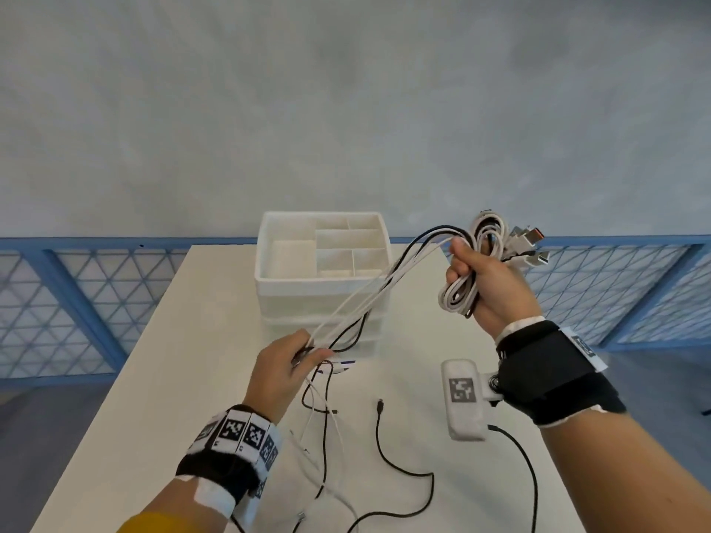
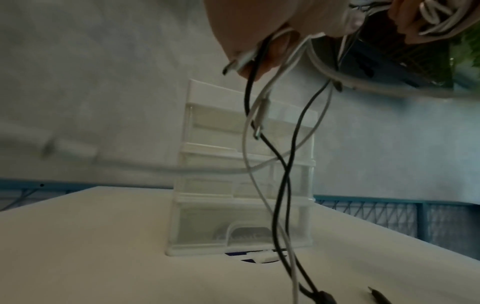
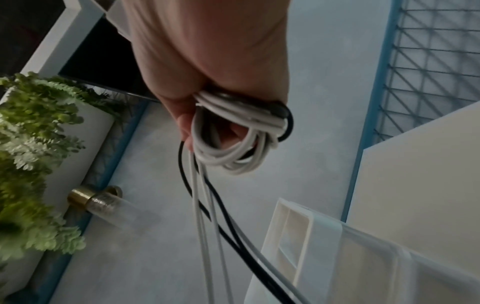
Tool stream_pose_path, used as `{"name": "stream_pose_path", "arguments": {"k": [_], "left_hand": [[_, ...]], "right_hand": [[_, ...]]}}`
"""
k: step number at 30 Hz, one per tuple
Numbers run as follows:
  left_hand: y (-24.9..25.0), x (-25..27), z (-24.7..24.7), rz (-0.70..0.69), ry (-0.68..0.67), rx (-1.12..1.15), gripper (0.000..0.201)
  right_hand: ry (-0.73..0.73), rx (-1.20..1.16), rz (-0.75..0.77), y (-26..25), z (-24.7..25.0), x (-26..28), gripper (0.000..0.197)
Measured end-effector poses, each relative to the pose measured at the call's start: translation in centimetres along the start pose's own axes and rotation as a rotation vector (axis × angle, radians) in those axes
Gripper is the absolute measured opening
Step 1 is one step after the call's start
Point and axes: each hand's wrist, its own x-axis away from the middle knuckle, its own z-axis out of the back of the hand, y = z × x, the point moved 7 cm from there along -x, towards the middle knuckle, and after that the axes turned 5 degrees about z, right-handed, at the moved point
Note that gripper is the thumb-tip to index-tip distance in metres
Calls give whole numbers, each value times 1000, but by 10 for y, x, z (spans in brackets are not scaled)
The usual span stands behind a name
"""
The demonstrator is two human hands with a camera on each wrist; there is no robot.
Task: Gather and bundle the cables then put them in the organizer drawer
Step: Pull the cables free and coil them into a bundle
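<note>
A white table (image 1: 215,378) fills the lower frame, loose black and white cable ends trailing across it. Low centre, the left hand (image 1: 282,373) pinches the cables (image 1: 369,298). At right, the raised right hand (image 1: 488,280) is curled round their coiled part. Behind stands the white organizer (image 1: 321,298), drawers closed; beyond, blue lattice panels (image 1: 57,302) and a grey wall (image 1: 346,109).

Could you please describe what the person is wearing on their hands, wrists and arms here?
Both hands, left hand and right hand, are bare. Each wrist carries a black strap with white trim and square black-and-white markers. A white camera block with a black lead sits by the right wrist. A yellow sleeve shows on the left arm.
</note>
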Motion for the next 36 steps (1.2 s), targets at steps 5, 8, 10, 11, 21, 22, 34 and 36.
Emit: {"name": "stream_pose_path", "arguments": {"k": [5, 8, 10, 11, 21, 22, 34, 36], "left_hand": [[16, 9, 49, -25, 287, 11, 44], [10, 9, 66, 70, 422, 195, 43], [-3, 10, 57, 139, 377, 185, 48], [-14, 12, 47, 175, 327, 162, 48], [39, -13, 14, 234, 25, 741, 27], [37, -17, 26, 274, 72, 887, 27], [-88, 28, 23, 435, -88, 166, 35], [-110, 49, 11, 474, -211, -64, 44]], "right_hand": [[137, -111, 34, -22, 13, -8, 21], [130, -45, 40, -33, 21, -15, 20], [99, 21, 70, -34, 16, -16, 17], [87, 58, 77, -33, 11, -14, 17], [-55, 504, 97, -4, -21, -3, 16], [-12, 511, 100, -3, -14, -6, 15], [104, 394, 55, -10, 2, -10, 16], [90, 383, 95, -22, -5, -8, 13]]}}
